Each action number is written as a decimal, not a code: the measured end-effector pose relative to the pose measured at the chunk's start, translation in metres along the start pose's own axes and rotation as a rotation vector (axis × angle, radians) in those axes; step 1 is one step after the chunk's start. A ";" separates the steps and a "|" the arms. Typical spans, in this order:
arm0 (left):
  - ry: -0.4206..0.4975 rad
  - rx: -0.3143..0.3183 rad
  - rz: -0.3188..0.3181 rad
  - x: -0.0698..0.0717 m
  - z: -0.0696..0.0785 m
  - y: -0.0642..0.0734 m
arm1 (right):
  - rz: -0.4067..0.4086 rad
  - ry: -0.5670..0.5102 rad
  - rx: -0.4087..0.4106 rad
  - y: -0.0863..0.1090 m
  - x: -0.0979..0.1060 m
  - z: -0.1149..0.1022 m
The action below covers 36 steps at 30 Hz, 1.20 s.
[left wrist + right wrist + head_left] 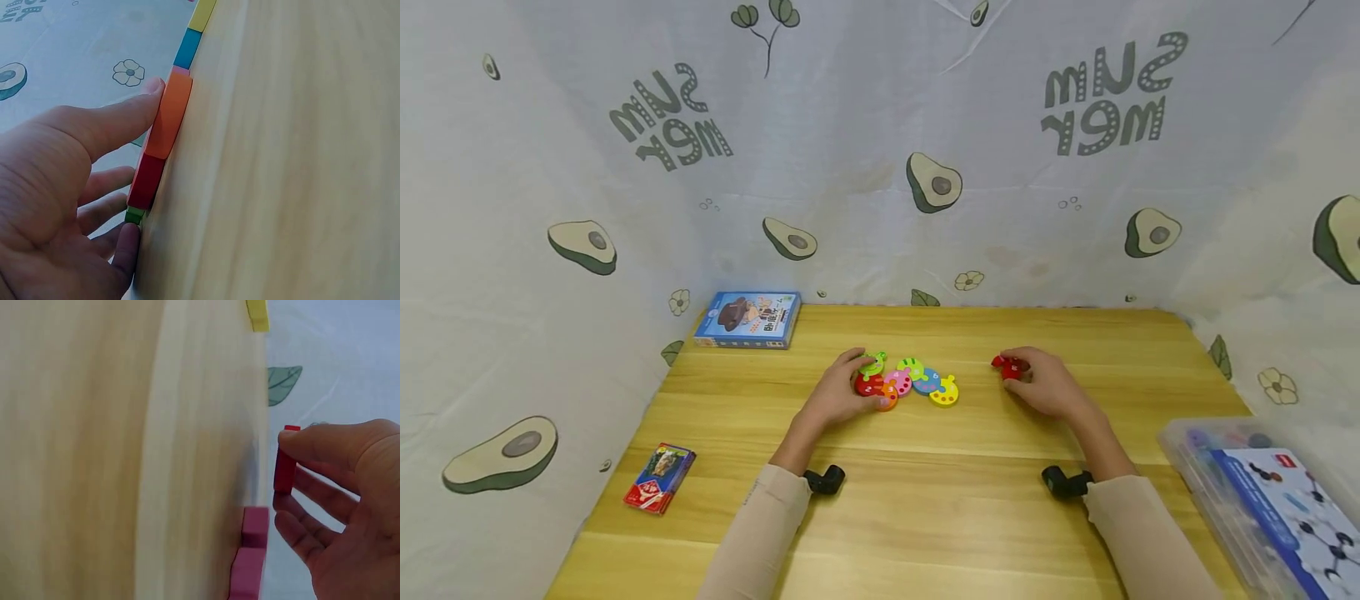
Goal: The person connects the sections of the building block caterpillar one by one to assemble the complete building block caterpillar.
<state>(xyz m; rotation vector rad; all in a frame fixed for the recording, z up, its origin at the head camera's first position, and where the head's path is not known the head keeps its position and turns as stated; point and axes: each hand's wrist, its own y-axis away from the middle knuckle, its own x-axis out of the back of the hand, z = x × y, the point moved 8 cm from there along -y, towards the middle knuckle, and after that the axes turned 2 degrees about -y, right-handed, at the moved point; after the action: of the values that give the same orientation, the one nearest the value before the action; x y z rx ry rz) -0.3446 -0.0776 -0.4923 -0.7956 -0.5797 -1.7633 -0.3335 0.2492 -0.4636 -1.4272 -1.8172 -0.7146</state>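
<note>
A chain of colourful numbered wooden puzzle pieces (928, 381), shaped like a caterpillar with a green head piece (874, 367), lies mid-table. My left hand (838, 392) spans its left end and holds it, thumb against the orange piece (170, 119) and fingers along the red piece (147, 181) and green head. To the right, my right hand (1042, 383) pinches a separate red puzzle piece (285, 464) between thumb and fingers, raised above the table in the right wrist view. Pink pieces (248, 572) lie below that hand, hidden from the head view.
A blue box (748, 319) lies at the back left, a small red and blue card pack (660, 478) at the front left. On the right edge stands a clear plastic case (1217, 492) with a molecule picture. Printed cloth (850, 183) hangs behind and beside the wooden table (940, 517).
</note>
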 end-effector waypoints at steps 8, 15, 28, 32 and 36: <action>0.010 -0.010 -0.042 -0.001 -0.001 0.000 | 0.006 -0.004 0.134 -0.002 -0.012 -0.038; 0.020 -0.026 -0.045 0.000 -0.001 0.000 | -0.026 -0.003 0.183 -0.012 -0.031 -0.057; 0.011 -0.025 -0.049 -0.001 -0.002 -0.002 | -0.085 0.029 0.141 -0.019 -0.051 -0.061; 0.026 -0.024 -0.049 0.000 -0.002 -0.001 | -0.094 0.031 0.143 -0.020 -0.053 -0.063; 0.029 -0.015 -0.050 0.000 -0.002 0.000 | -0.103 0.030 0.141 -0.021 -0.055 -0.063</action>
<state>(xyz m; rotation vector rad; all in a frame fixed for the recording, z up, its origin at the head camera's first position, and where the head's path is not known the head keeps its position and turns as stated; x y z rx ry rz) -0.3456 -0.0790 -0.4942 -0.7703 -0.5727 -1.8240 -0.3337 0.1635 -0.4702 -1.2334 -1.8895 -0.6410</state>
